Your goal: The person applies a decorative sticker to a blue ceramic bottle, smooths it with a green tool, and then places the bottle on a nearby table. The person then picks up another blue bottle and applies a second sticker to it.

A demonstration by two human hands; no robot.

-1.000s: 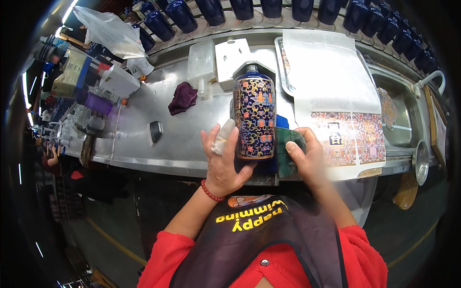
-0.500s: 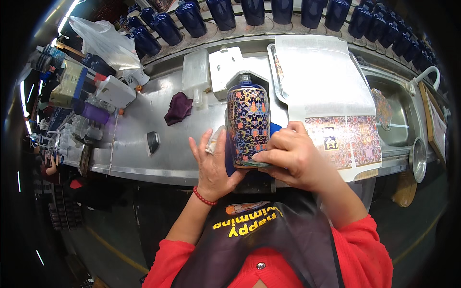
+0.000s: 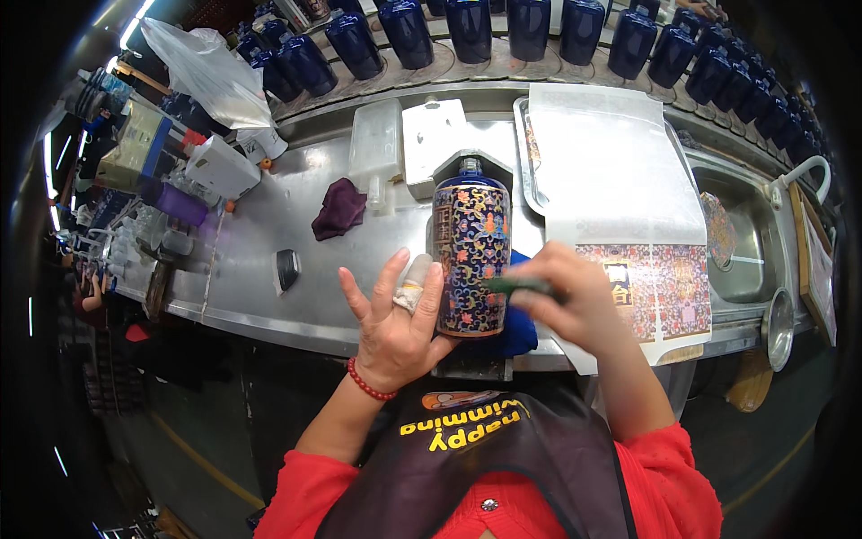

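Now your right hand, pinching the green scraper, has moved up from the base of the patterned bottle mid-frame, leaving its lower front uncovered; your left hand spreads wide beside it.

A shiny metal bench runs across the room, a sink with a white tap at its right and a curved grey track behind. Bright light tubes glow at upper left; the dark greenish floor carries yellow lines.
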